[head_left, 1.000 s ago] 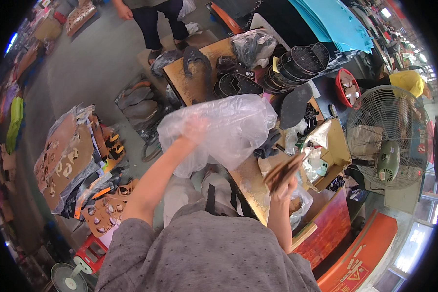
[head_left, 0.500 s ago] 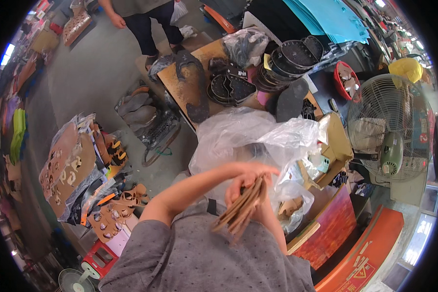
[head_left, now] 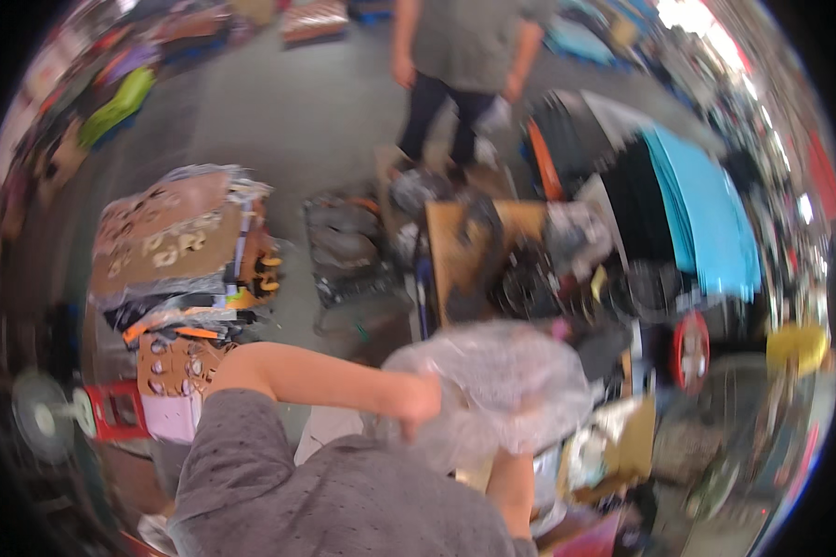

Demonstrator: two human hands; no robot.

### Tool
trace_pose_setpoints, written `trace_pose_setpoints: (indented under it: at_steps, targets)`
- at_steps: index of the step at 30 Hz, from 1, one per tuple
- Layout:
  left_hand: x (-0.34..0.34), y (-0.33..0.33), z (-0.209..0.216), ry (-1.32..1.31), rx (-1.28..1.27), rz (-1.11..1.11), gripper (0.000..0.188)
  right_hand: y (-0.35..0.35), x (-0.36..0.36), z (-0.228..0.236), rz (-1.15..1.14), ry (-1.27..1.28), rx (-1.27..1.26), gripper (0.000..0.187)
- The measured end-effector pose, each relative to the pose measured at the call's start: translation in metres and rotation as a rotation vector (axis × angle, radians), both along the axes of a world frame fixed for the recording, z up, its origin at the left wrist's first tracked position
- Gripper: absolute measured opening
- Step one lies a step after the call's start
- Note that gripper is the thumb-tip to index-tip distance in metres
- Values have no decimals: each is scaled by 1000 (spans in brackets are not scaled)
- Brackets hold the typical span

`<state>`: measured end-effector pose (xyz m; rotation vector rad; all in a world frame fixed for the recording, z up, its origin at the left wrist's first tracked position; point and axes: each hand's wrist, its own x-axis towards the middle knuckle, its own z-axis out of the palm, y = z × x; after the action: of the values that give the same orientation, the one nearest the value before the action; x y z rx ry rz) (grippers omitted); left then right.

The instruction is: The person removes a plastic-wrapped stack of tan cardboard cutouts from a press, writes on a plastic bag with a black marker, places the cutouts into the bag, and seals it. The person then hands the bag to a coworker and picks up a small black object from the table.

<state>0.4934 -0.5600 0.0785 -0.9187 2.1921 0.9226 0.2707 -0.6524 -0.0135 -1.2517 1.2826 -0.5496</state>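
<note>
A large clear plastic bag (head_left: 502, 381) bulges out in front of me. My left hand (head_left: 420, 399) is at its left side, fingers curled in on the plastic, though motion smears them. From below, my right forearm (head_left: 511, 487) runs up to the bag. My right hand is behind or inside the cloudy plastic, so its fingers are hidden. The brown flat pieces I held earlier cannot be made out now.
Beyond the bag, a wooden work board (head_left: 446, 241) carries dark shoe parts. An open cardboard box (head_left: 630, 446) and a red basket (head_left: 691, 351) are at right. Stacked brown cut-out sheets (head_left: 163, 227) lie at left. Another person (head_left: 464, 56) stands ahead.
My view has tilted up and turned. The bundle of brown pieces has gone out of sight. My left hand has moved to the bag's side, and my right hand has gone behind or into the plastic.
</note>
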Motion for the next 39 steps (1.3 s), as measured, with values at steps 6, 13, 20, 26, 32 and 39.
trace_pose_setpoints:
  at_steps: [6, 13, 20, 26, 32, 39]
  targets:
    - [66, -10, 62, 410, -825, -63, 8, -7, 10, 18, -8, 216, -69, 43]
    - [100, -114, 47, 1457, -187, 1332, 18, 60, -33, 64, -190, 286, -16, 45]
    - [-86, -93, -20, 1618, 820, 971, 23, 90, 8, 17, -263, 130, 40, 47]
    - [-131, -46, 17, 955, -262, -392, 20, 25, 32, 34, -138, 117, -104, 49]
    - [14, -126, 40, 1410, -783, 551, 73, -38, 12, 103, -31, 289, -390, 51]
    - [-23, -109, -49, 1359, -565, 759, 74, -22, -10, 192, 227, 547, -698, 53]
